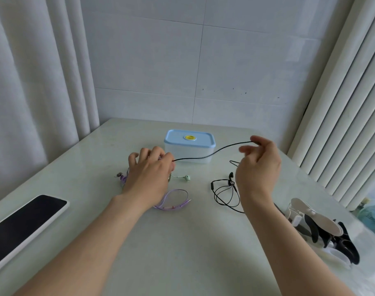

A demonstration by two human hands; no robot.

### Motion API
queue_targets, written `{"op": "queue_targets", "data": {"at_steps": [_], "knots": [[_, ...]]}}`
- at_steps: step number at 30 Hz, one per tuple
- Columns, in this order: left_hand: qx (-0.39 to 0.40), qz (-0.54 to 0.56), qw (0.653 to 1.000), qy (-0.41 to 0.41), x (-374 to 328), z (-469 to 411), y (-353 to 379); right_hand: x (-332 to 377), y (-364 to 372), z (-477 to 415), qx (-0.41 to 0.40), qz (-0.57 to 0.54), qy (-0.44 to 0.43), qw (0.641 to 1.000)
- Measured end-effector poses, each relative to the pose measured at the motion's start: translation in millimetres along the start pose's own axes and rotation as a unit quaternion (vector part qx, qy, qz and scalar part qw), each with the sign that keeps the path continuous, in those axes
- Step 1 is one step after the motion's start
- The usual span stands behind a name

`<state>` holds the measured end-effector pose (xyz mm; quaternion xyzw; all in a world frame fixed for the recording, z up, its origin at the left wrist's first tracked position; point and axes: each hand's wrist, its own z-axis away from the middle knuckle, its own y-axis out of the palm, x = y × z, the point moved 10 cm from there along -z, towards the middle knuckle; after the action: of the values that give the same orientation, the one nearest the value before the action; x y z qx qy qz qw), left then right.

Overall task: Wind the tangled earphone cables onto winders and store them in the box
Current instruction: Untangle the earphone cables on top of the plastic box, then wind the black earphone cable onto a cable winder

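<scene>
Earphone cable pinched by left hand, right hand.

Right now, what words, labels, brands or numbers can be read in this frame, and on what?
No text can be read.
On the box's blue lid, a yellow round mark: too small and blurred to read.
At the left, a dark screen: blank.

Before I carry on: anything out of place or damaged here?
Nothing looks damaged or spilled. The thin black earphone cable spans from left hand to right hand; more black cable lies in loose loops. The clear plastic box with pale blue lid is closed.
</scene>
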<state>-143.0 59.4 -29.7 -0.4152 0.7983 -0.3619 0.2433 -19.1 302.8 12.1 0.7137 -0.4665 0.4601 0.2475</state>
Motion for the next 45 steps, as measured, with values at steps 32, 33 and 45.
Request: {"op": "queue_targets", "data": {"at_steps": [32, 33, 45], "knots": [[-0.003, 0.377, 0.926, 0.010, -64, 1, -28, 19, 83, 51, 0.307, 0.175, -0.269, 0.896], [-0.001, 0.389, 0.921, -0.006, -64, 2, -25, 18, 83, 50, 0.308, 0.182, -0.262, 0.896], [0.071, 0.494, 0.834, -0.235, -56, 18, 11, 20, 47, 28, 0.244, 0.197, -0.094, 0.945]]}}
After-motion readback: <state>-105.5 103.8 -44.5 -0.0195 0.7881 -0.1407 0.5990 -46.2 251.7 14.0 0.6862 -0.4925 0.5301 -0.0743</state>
